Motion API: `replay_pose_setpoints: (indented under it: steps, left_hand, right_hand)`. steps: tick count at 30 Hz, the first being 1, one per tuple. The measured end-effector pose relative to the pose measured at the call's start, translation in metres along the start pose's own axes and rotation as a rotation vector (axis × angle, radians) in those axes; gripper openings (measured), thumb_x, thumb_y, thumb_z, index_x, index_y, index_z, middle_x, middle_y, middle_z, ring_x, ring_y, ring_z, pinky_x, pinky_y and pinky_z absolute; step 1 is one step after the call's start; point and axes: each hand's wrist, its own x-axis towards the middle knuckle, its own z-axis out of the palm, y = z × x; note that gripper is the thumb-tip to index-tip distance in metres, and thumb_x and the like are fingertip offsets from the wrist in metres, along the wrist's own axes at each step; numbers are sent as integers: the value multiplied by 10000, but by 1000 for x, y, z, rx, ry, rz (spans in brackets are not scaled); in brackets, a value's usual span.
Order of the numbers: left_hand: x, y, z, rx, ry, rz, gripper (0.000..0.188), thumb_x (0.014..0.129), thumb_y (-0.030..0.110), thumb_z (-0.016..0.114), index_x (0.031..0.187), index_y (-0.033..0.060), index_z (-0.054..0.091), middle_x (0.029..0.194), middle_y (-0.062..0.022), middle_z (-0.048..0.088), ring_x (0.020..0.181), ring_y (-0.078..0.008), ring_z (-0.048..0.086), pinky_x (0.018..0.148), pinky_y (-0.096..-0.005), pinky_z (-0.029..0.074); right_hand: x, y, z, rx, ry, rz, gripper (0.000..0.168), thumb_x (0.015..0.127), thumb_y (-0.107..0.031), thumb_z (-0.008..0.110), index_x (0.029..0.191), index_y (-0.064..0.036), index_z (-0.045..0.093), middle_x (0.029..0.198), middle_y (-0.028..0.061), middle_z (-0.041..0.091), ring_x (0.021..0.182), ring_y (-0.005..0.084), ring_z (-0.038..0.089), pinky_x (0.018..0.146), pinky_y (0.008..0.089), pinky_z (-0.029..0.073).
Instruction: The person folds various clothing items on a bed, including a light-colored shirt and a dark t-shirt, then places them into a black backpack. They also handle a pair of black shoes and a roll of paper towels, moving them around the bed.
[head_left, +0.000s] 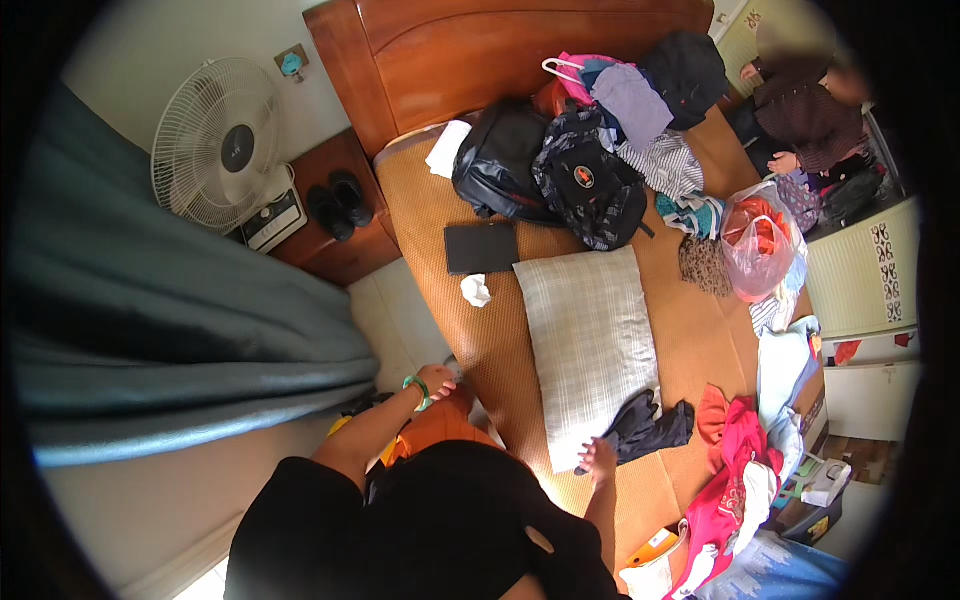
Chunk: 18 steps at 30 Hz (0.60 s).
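My left hand (437, 381), with a green bangle (417, 393) at its wrist, hangs beside the bed's near left edge, over my orange lower garment (446, 420); nothing shows in it. My right hand (598, 459) is at the lower end of a plaid pillow (589, 330), next to a crumpled black garment (645, 431). Its fingers are spread a little; whether they pinch the cloth cannot be told. Farther up the mat lie a black flat case (481, 248) and a crumpled white tissue (475, 290).
Backpacks (585, 180) and clothes pile by the wooden headboard (525, 52). A plastic bag (759, 244) and red clothing (724, 502) line the bed's right side. Another person (810, 120) is at the upper right. A fan (217, 146) and curtain (187, 300) stand left.
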Motion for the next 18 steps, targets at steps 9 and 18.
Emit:
replay_pose_setpoints:
  steps: [9,18]
  left_hand:
    - [-14,2,3,135,30,119,278,883,260,478,1041,52,573,830,-89,646,611,-145,581,513,-300,486]
    - [-37,-24,-30,25,201,225,238,888,237,475,999,57,584,806,-70,646,615,-119,587,500,-265,475]
  right_hand:
    - [4,-69,42,-117,22,-200,372,903,-273,450,1179,-27,491,1000,172,612,683,224,623,571,310,503]
    - [24,-30,70,-174,-120,-90,397,888,-305,464,1181,-40,495,1041,172,604,747,250,629,630,353,516]
